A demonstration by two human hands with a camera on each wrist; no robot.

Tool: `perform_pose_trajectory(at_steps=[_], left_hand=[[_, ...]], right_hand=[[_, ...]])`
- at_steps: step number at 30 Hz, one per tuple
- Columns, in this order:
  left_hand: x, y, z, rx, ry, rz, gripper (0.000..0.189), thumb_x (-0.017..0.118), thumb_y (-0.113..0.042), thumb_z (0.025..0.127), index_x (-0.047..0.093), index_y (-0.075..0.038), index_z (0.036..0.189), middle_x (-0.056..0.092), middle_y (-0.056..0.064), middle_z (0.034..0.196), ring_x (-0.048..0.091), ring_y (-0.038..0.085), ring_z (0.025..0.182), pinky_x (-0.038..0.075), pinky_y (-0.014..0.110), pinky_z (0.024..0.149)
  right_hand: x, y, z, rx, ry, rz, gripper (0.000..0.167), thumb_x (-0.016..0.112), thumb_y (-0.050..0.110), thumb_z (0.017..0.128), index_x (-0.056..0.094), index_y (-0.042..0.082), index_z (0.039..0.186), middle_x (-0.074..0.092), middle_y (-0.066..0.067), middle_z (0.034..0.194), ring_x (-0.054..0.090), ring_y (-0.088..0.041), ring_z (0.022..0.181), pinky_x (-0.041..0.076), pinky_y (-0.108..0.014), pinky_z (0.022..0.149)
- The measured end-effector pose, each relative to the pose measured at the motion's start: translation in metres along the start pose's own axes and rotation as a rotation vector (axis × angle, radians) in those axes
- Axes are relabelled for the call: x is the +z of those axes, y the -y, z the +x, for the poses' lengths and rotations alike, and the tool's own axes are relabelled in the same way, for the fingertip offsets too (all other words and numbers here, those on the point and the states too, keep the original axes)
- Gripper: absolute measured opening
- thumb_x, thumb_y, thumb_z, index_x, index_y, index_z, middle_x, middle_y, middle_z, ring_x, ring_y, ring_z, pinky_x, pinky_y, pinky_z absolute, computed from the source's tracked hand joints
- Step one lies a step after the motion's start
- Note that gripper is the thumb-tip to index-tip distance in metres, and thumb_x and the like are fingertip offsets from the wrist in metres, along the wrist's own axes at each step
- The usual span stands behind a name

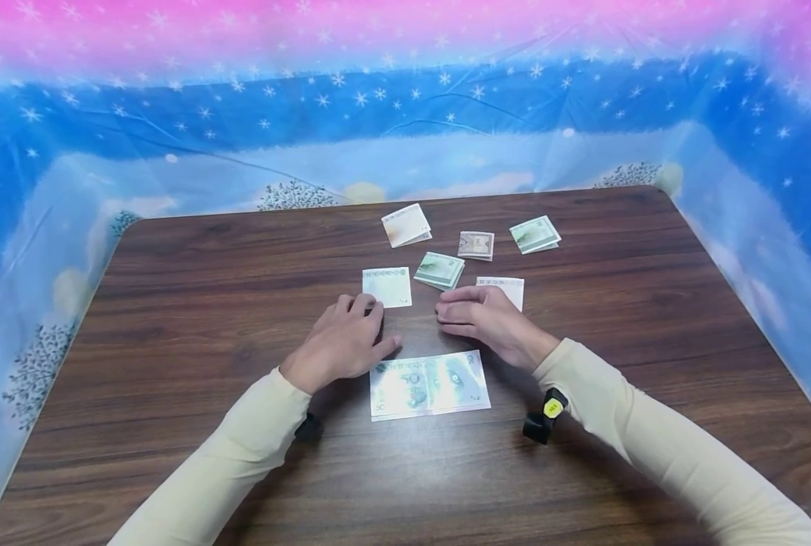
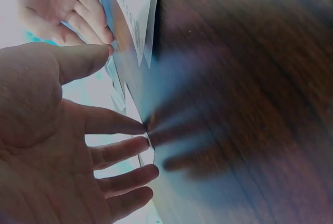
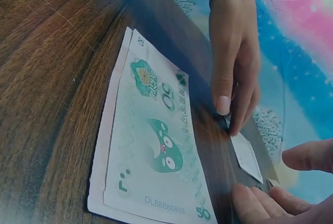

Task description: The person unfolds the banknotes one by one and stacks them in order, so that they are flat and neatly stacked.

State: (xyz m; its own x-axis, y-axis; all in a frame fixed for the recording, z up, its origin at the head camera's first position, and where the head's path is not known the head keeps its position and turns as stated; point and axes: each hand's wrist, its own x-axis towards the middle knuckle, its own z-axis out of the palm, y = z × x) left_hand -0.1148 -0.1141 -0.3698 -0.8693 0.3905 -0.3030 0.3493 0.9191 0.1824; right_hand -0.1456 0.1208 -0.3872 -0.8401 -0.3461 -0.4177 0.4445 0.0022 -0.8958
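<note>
A flat play banknote point(image 1: 431, 387), printed with 50 and a green cartoon figure, lies between my forearms; a second paper layer shows along its edge in the right wrist view. My left hand point(image 1: 342, 339) is spread low over the table, its fingertips at the lower edge of a pale folded note point(image 1: 387, 284). Whether they touch it, I cannot tell. The thumb points toward the flat note's upper left corner. Above that note's right end, my right hand point(image 1: 494, 324) has loosely bent fingers and holds nothing visible. It partly covers another pale folded note point(image 1: 508, 288).
Farther back on the brown wooden table point(image 1: 208, 318) lie a green folded note point(image 1: 438, 269), another green folded note point(image 1: 535, 233), a brownish folded note point(image 1: 476, 244) and a whitish folded note point(image 1: 407, 225). A snowflake-patterned cloth point(image 1: 405, 106) hangs behind the table.
</note>
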Motion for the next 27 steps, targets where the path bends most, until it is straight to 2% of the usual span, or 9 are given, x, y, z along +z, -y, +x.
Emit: perform_pose_trajectory(at_steps=[4,8,10,15,21,27], left_hand=[[0.001,0.001,-0.001,0.013,-0.001,-0.022,0.066,0.047,-0.048,0.106,0.047,0.002,0.148,0.034,0.021,0.157,0.033,0.042,0.141,0.034,0.053,0.113],[0.001,0.002,-0.002,0.013,0.021,-0.093,0.060,0.045,-0.044,0.107,0.050,0.001,0.145,0.025,0.019,0.164,0.018,0.040,0.152,0.023,0.055,0.119],[0.001,0.002,-0.003,0.024,0.033,-0.113,0.059,0.044,-0.043,0.107,0.050,0.003,0.145,0.026,0.019,0.164,0.016,0.038,0.153,0.020,0.053,0.121],[0.002,0.001,-0.004,0.052,0.060,-0.119,0.060,0.044,-0.041,0.108,0.047,0.006,0.145,0.030,0.022,0.161,0.021,0.037,0.152,0.020,0.049,0.122],[0.001,-0.003,-0.009,0.057,0.087,-0.139,0.062,0.049,-0.042,0.106,0.046,0.005,0.146,0.031,0.021,0.161,0.029,0.033,0.149,0.025,0.049,0.120],[0.002,-0.009,-0.010,0.060,0.117,-0.130,0.066,0.049,-0.045,0.105,0.042,0.003,0.151,0.031,0.019,0.162,0.030,0.033,0.149,0.026,0.049,0.120]], right_hand=[[0.000,-0.001,0.003,0.010,0.013,0.009,0.049,0.061,-0.002,0.097,0.043,-0.014,0.141,0.053,-0.029,0.139,0.056,-0.033,0.128,0.049,-0.038,0.104],[0.001,-0.001,0.006,0.005,0.023,0.020,0.049,0.061,-0.001,0.097,0.043,-0.013,0.141,0.053,-0.029,0.138,0.055,-0.033,0.128,0.049,-0.037,0.104],[0.002,-0.001,0.007,0.002,0.029,0.028,0.050,0.060,-0.001,0.097,0.042,-0.013,0.142,0.052,-0.029,0.138,0.055,-0.034,0.129,0.048,-0.037,0.104],[0.002,-0.001,0.009,0.000,0.052,0.046,0.050,0.058,-0.002,0.097,0.040,-0.014,0.143,0.049,-0.030,0.141,0.052,-0.038,0.132,0.047,-0.038,0.106],[0.003,0.001,0.011,0.010,0.089,0.031,0.053,0.058,-0.003,0.096,0.038,-0.013,0.145,0.048,-0.028,0.144,0.051,-0.039,0.133,0.045,-0.040,0.108],[0.004,0.002,0.011,0.036,0.129,0.016,0.056,0.056,-0.003,0.096,0.035,-0.010,0.148,0.049,-0.027,0.146,0.051,-0.038,0.134,0.044,-0.042,0.109]])
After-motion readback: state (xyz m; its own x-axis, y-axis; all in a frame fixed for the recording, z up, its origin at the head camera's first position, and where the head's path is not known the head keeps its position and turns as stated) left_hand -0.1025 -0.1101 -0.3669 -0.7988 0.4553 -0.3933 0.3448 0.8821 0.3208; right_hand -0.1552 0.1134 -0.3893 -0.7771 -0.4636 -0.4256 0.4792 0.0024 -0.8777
